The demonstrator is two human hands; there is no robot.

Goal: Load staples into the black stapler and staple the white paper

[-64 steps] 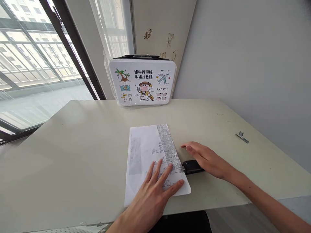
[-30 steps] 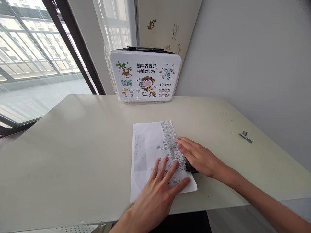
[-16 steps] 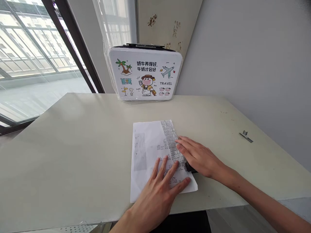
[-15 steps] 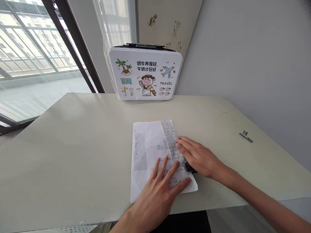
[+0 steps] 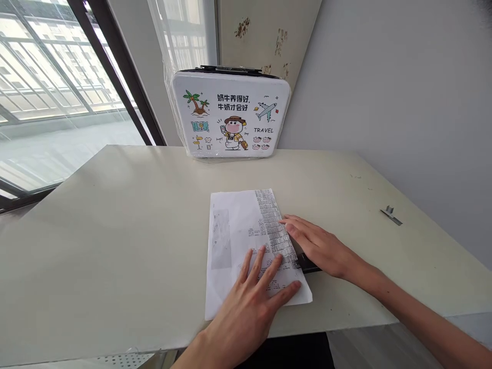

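A white printed sheet (image 5: pixel 240 205) lies on the table before me. Close rows of short metallic-looking lines, like staples, form a grey band (image 5: pixel 273 223) along its right side. My left hand (image 5: pixel 255 297) is spread open over the lower part of the sheet, palm down. A black stapler (image 5: pixel 308 263) meets the right edge of the paper, its front end over the band's lower end. My right hand (image 5: pixel 323 248) rests over the stapler's far side, fingers stretched toward the paper edge. The hand hides part of the stapler, so its contact there is not plain.
Upright at the back of the pale table (image 5: pixel 115 246) stands a white cartoon-printed case (image 5: pixel 231 115) in clear plastic. A small metal strip (image 5: pixel 391 216) lies on the right. Window (image 5: pixel 34 102) at left, grey wall (image 5: pixel 403 92) at right; the table's front edge is close to me.
My right hand has shifted slightly right and lifted off the near side of the stapler, so more of its black body shows. My left hand and the sheet look unmoved.
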